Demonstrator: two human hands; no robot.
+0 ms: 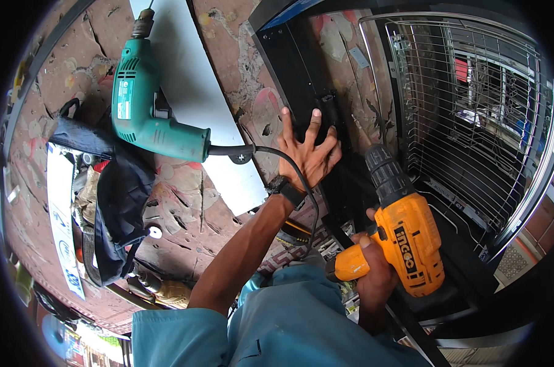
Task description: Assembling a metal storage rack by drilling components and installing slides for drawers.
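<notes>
Drill (pixel 410 244), orange, hides part of the right hand (pixel 377 276)

At four o'clock, an orange-and-black pistol-shaped plastic drill (pixel 415 244), smooth; at ten, a green pistol-shaped plastic drill (pixel 139 101), scuffed. At two, a silver wire-grid metal rack (pixel 473 101) — glossy. At nine, a dark-blue slouching cloth bag (pixel 123 214) — matt, on a rough, torn, floral-patterned tabletop (pixel 176 202).

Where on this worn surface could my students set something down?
Two patches look mostly bare: the patterned surface between the black bag, green drill and white panel; and the strip between that panel and the black frame. It's crowded around the left hand and the orange drill.
</notes>
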